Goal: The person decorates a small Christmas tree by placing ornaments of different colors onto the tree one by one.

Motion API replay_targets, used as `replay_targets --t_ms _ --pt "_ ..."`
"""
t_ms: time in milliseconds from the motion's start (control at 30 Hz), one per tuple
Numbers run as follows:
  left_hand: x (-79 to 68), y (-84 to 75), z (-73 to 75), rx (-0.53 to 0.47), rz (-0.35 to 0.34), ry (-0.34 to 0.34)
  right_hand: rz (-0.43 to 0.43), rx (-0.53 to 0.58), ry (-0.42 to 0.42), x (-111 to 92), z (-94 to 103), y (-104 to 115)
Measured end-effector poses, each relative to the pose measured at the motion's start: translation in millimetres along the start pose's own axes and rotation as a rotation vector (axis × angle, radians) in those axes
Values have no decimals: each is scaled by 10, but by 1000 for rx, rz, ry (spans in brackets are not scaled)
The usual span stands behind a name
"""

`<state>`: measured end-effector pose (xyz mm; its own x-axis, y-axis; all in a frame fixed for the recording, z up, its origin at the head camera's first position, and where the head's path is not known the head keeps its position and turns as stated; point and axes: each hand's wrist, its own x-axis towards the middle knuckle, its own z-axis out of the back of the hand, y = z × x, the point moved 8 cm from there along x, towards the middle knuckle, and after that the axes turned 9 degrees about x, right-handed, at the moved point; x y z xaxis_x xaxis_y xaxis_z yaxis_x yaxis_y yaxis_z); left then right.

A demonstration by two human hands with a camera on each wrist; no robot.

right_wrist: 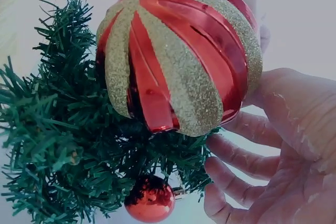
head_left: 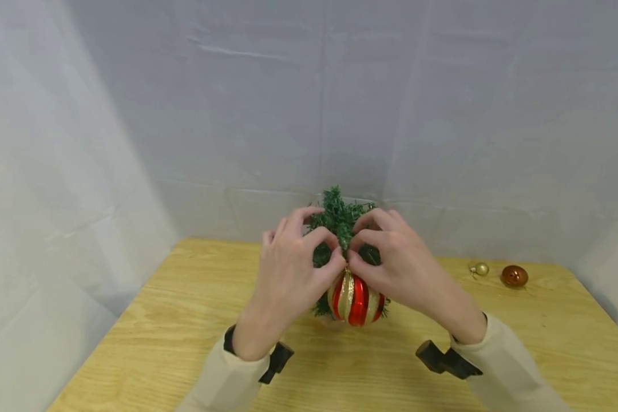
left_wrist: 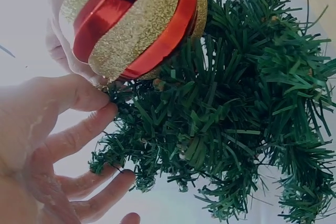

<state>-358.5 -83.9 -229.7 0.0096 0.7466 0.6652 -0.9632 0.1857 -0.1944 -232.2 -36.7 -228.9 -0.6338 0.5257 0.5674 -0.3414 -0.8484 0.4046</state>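
Note:
A large bauble [head_left: 357, 300] with red and gold glitter stripes hangs at the front of a small green artificial Christmas tree [head_left: 335, 214]. My left hand [head_left: 293, 263] pinches thumb and index finger together at the bauble's gold top, right where a branch tip [left_wrist: 123, 95] meets it. From the other side, my right hand [head_left: 393, 254] brings its thumb and index finger to the same spot, its other fingers curved beside the branches. The ball hides those right fingertips in the right wrist view; I cannot tell whether they grip the loop or the twig.
A small shiny red bauble [right_wrist: 149, 200] hangs lower among the branches. On the wooden table [head_left: 185, 320], a little gold bauble [head_left: 480, 268] and a brown bauble [head_left: 514, 276] lie to the right. White sheeting [head_left: 268, 114] stands behind the table.

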Motion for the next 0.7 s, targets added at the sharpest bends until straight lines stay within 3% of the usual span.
replay_targets --t_ms 500,700 --pt "-32 19 6 -76 -5 -27 -34 32 -21 -47 41 -30" --pt "-18 99 82 -151 -50 -104 30 56 -76 -100 122 -10"
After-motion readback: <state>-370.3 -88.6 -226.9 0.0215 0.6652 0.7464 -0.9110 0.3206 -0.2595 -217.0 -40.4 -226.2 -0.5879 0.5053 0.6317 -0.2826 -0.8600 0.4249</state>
